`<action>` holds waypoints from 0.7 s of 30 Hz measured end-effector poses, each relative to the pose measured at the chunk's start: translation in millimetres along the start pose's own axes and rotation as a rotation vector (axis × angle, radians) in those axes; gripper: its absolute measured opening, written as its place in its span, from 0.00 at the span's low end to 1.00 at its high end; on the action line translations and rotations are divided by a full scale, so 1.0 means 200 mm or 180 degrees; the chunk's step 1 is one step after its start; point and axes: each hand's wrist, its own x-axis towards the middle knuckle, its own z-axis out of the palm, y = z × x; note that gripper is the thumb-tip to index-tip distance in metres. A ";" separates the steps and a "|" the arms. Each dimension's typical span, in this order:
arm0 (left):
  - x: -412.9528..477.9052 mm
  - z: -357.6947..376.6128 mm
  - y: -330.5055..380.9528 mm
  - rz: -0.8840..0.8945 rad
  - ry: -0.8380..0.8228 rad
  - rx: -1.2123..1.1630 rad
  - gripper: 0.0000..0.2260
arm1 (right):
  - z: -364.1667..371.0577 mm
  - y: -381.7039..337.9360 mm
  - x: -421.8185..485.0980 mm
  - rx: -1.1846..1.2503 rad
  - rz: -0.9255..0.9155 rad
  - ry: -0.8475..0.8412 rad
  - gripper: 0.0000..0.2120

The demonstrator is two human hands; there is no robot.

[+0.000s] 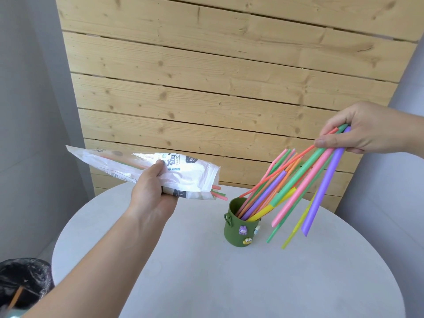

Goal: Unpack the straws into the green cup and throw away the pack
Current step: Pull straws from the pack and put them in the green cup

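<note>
A green cup (238,235) with small stuck-on figures stands upright on the round white table (206,271), holding several coloured straws (263,198) that lean to the right. My right hand (367,131) is above and to the right of the cup, shut on a fanned bunch of straws (321,177) whose lower ends hang in the air to the right of the cup, outside its rim. My left hand (153,191) grips the white plastic pack (146,171) left of the cup, held roughly level. A few straw ends (219,193) stick out of its open mouth.
A bin lined with a black bag (23,283) sits on the floor at the lower left, below the table's edge. A wooden slat panel (229,88) stands behind the table. Grey walls flank it.
</note>
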 end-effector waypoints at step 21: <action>-0.01 0.01 0.02 0.0027 -0.0028 0.0100 0.07 | 0.19 -0.20 0.42 -0.0596 0.0145 -0.0282 0.18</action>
